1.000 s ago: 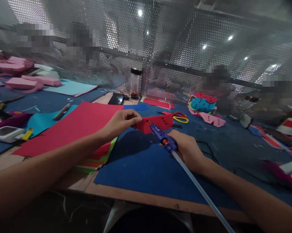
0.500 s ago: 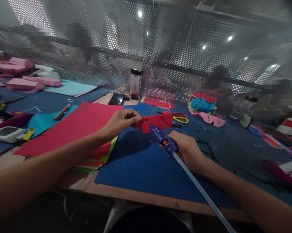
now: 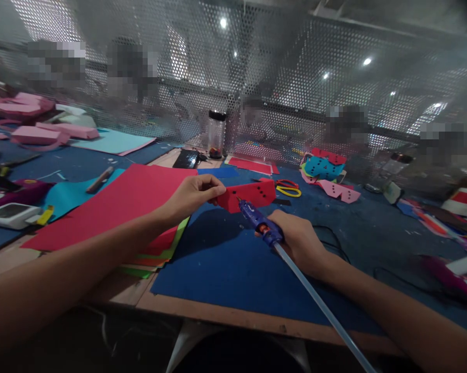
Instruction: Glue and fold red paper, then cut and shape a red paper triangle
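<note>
My left hand [image 3: 196, 196] pinches the left end of a folded red paper piece [image 3: 251, 196] marked with several black dots, held just above the blue mat [image 3: 221, 269]. A purple glue gun [image 3: 259, 221] is wrapped in my right hand [image 3: 301, 241]. Its nozzle points up and left at the paper's left part, close to a black dot; whether it touches I cannot tell. From the gun's rear a long clear glue stick [image 3: 319, 300] runs toward the lower right. Under my left forearm lies a stack of coloured sheets, a red sheet [image 3: 113, 207] on top.
Yellow-and-red scissors [image 3: 289, 189] lie behind the paper. Dotted paper pieces [image 3: 324, 168] are piled at the back right. A jar [image 3: 217, 134] stands before the perforated metal screen [image 3: 171, 72]. A black cable [image 3: 336, 243] trails near my right hand. Pink paper shapes [image 3: 39, 132] lie far left.
Almost nothing differs. The glue gun's nozzle stays at the paper's left part, and both hands keep their hold.
</note>
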{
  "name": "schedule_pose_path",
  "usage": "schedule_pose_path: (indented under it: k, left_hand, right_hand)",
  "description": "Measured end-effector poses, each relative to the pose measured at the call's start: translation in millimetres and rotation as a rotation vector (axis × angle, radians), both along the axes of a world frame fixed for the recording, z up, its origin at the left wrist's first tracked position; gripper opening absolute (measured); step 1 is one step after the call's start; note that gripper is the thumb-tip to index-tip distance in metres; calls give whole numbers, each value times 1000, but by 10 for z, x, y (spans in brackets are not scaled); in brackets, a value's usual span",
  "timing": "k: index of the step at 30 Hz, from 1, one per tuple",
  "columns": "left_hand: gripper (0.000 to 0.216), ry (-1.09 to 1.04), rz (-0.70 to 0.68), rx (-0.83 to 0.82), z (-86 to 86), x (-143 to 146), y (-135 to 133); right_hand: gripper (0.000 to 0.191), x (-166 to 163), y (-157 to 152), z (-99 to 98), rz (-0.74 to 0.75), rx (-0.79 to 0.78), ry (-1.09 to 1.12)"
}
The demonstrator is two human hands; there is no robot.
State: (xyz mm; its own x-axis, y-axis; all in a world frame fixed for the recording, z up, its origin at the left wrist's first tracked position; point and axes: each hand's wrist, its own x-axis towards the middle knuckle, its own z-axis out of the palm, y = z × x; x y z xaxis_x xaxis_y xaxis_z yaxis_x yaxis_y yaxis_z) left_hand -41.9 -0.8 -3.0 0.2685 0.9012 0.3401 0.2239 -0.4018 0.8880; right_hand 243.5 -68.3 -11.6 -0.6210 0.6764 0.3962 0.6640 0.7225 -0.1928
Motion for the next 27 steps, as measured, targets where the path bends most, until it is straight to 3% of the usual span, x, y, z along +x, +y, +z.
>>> schedule_pose_path:
  k: [27]
  left_hand:
    - [24, -11, -3, 6, 2, 12, -7]
  right_hand:
    - [10, -2, -6, -4, -11, 2, -5]
